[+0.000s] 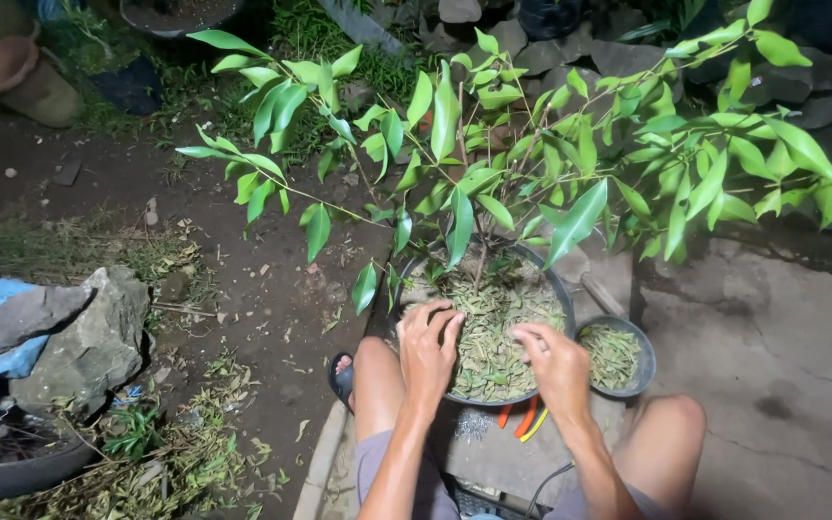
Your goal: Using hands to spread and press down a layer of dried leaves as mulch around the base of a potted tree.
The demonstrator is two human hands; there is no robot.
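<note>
potted shrub (532,164) in a round black pot (556,284), straight ahead between the bent knees, thin stem rising near the far rim and leaning away, leafy branches fanning overhead left and right. dry leaf litter (493,337) over the soil. left hand (428,349) flat on the near-left part of the litter, fingers spread and slightly curled, pinching nothing clearly. right hand (556,364) on the near-right part, fingers bent down into the litter; cannot tell whether anything is pinched. both about equally near the stem. small dark bowl (618,356) of the same litter touching the pot's right side, closest to the right hand. orange-handled tool (522,419) on the slab just below the near rim. open dirt left, bare stone paving right.
</note>
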